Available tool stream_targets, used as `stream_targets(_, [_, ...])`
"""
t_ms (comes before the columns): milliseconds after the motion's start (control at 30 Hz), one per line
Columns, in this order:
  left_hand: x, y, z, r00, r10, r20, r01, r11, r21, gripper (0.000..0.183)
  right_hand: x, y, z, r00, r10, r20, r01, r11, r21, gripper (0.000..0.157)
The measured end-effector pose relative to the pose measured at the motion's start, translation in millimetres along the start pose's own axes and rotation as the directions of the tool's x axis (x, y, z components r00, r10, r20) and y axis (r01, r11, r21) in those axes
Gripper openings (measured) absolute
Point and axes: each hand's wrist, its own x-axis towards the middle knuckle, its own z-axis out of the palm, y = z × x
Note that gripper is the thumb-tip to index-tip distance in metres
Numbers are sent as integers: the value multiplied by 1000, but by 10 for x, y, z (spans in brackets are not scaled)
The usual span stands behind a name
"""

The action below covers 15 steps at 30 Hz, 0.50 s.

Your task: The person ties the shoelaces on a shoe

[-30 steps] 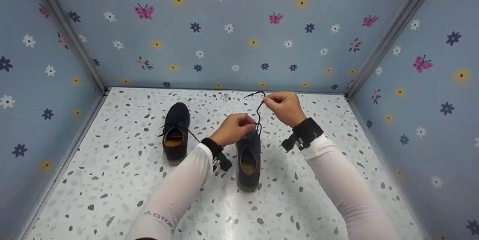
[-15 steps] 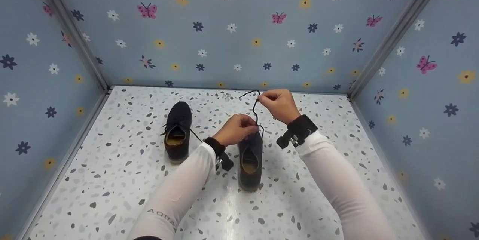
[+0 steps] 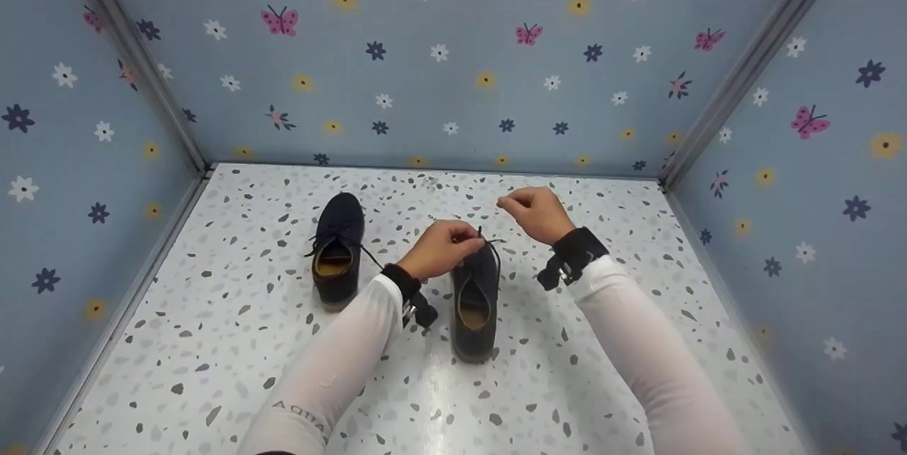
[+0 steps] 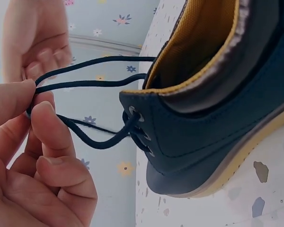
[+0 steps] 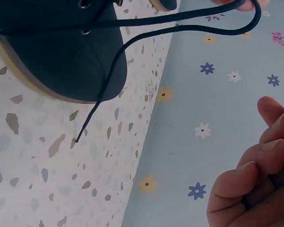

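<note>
A dark blue lace-up shoe (image 3: pixel 473 343) with a yellow lining stands on the floor in front of me. My left hand (image 3: pixel 441 251) is over its toe end, pinching a dark shoelace (image 4: pixel 97 84) between thumb and fingertips. In the left wrist view the lace runs from the pinch back to the eyelets in several strands. One lace end dangles loose past the toe in the right wrist view. My right hand (image 3: pixel 542 217), to the right and slightly beyond, has loosely bent fingers (image 5: pixel 236 182) and holds nothing.
A matching shoe (image 3: pixel 339 221) stands to the left, a lace trailing from it toward my left wrist. The speckled white floor (image 3: pixel 567 384) meets blue flowered panels (image 3: pixel 453 23) at the back and both sides.
My right hand has let go of the lace it held up near the back panel and drawn slightly right and down. The lace end has dropped. My left hand keeps its pinch.
</note>
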Motion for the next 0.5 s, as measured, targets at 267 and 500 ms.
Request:
stream_targets(267, [-31,-39,-45,999,-2,-33,1,1000,-23,17,-143,221,11,996,9,93,-5,999,-43,23])
stream_targets(500, [-44,-68,-79,999,-24,-43,22,999,-44,17,-289,424,170,977,17,214,-13,1000,-18,25])
